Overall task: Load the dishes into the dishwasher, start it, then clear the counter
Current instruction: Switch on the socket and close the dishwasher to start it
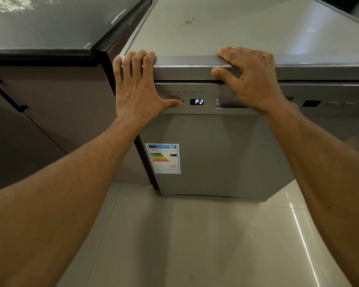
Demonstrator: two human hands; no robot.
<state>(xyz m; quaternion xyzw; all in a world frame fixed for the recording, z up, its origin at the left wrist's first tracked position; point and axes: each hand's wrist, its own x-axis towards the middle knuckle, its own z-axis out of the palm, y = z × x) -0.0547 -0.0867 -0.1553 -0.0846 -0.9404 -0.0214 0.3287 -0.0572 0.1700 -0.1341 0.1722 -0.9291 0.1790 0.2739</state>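
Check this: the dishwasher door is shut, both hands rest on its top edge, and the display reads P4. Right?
No. The head view shows the display reading P2, not P4. The door is shut, and the left hand and right hand rest on the top edge.

One left hand (137,90), one right hand (255,83), one dishwasher (216,152), one energy label (164,158), possibly a second appliance (330,105)
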